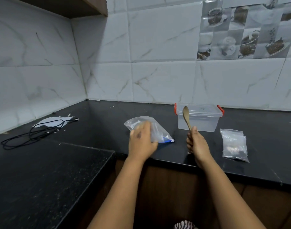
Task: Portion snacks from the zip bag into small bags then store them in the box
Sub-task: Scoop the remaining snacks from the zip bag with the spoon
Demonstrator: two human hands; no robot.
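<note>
From my head camera, looking down, my left hand (pixel 142 141) sits at the middle of the frame, resting on the zip bag (pixel 155 128) that lies flat on the black tabletop (pixel 98 123). The fingers curl over the near part of the plastic and seem to be gathering it, though the blur keeps me from saying how firmly. The bag's long axis runs from upper left to lower right, with its blue zip edge pointing lower right, toward my other hand.

My right hand (pixel 196 142), just right of centre, is closed round the handle of a wooden spoon (pixel 186 116). The spoon stands nearly upright, bowl at the top, and in the picture its bowl overlaps the front of the box (pixel 205 119). The box is clear plastic with red clips, lid on as far as I can tell, standing above my right hand and toward the wall.

At the lower right of the box, well to the right of my spoon hand, lies a small bag (pixel 234 145) with something dark at its near end; it looks filled already.

What matters next, I judge, is that the zip bag's mouth lies between my two hands, so the spoon would need tipping down and leftward into it.

At the left of the frame a black cable (pixel 34 134) lies coiled over a sheet of paper (pixel 50 122).
</note>
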